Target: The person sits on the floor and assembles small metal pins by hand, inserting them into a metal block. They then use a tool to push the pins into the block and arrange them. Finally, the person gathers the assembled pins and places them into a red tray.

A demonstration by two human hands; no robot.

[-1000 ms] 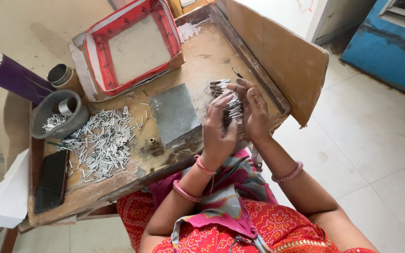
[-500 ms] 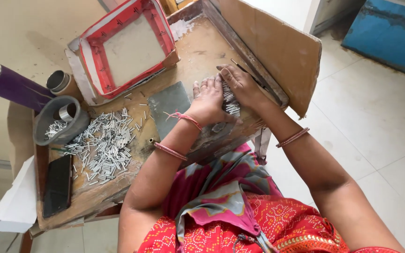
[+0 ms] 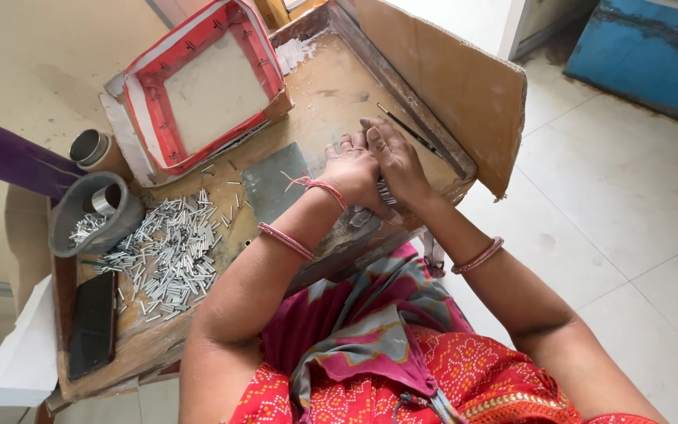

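Worn wooden work tray (image 3: 331, 86) on a tiled floor; loose pile of small metal tubes (image 3: 168, 255) at left. Left hand (image 3: 352, 169) and right hand (image 3: 395, 161) press together, clenched around a bundle of tubes (image 3: 386, 193) peeking out beneath the palms. Judgement: squeeze evenly, tubes parallel, ends flush against the tray.

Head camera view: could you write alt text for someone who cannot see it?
A person's left hand and right hand press together around a bundle of small silver tubes over a worn wooden tray table. More loose tubes lie beside a grey bowl.
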